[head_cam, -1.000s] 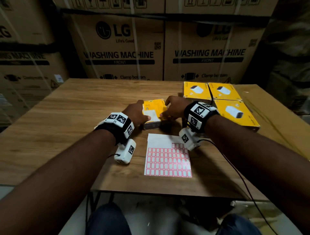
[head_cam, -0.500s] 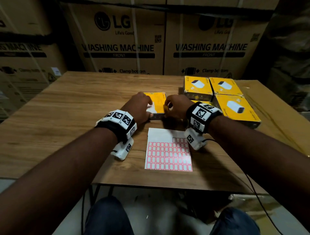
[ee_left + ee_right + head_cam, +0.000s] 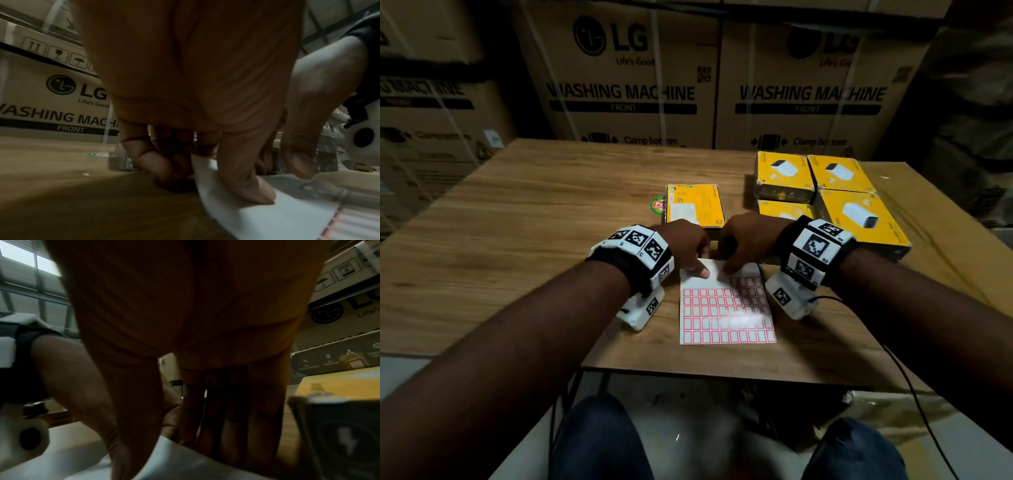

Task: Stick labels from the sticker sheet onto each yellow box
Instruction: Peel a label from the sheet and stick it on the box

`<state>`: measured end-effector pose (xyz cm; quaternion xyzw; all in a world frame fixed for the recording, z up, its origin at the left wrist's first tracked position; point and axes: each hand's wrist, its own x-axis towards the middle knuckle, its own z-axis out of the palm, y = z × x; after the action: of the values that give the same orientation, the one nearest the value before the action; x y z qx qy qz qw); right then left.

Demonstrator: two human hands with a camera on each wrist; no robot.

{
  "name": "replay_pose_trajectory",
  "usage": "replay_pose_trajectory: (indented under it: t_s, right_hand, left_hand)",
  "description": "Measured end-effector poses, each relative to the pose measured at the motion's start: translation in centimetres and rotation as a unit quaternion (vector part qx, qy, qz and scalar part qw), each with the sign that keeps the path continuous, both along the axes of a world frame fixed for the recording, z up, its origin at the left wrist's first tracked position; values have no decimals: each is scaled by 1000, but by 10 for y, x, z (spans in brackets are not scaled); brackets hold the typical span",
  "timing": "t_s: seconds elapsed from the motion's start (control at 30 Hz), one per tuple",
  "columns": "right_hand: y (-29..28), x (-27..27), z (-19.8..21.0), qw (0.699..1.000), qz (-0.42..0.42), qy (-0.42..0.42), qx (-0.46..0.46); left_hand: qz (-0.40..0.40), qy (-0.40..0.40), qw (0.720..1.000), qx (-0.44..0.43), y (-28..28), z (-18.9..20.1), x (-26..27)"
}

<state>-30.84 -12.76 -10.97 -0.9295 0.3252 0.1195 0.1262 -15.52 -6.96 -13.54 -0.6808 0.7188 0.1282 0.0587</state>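
Note:
The sticker sheet [image 3: 726, 308], white with rows of red-framed labels, lies on the wooden table [image 3: 517, 240] near its front edge. My left hand [image 3: 698, 260] presses its thumb [image 3: 246, 186] flat on the sheet's blank top-left part, its other fingers curled on the wood. My right hand [image 3: 727, 265] pinches the sheet's top edge, which lifts slightly between its thumb and fingers [image 3: 164, 439]. Whether a label is between them is hidden. One yellow box [image 3: 695, 205] lies flat just beyond both hands. Several more yellow boxes [image 3: 859, 216] sit grouped at the right.
A round green and red sticker [image 3: 658, 205] lies on the table at the lone box's left. Large LG washing machine cartons [image 3: 626, 85] wall off the back. A black cable [image 3: 907, 377] runs from my right wrist over the front edge.
Both hands have let go of the yellow box, which now lies flat farther back. They have drawn back toward me onto the top edge of the sticker sheet.

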Motion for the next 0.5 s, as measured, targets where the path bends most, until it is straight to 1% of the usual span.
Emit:
replay_pose_trajectory:
  t_s: [0.07,0.17,0.3,0.4,0.5]
  right_hand:
    - [4,1,-1,1000,13,-3,-12]
    - [11,3,-4,998,24,-38,-38]
    - [20,12,-5,992,59,-90,-59]
    - [24,19,-8,992,67,-94,-43]
    - [25,21,-10,994,68,-82,-41]
  left_hand:
    - [0,-3,1000,5,1,2,2]
    - [12,-27,1000,0,3,7,11]
    - [55,-70,996,12,7,10,27]
    - [77,-81,994,12,10,9,35]
    - [82,-77,993,14,11,8,38]
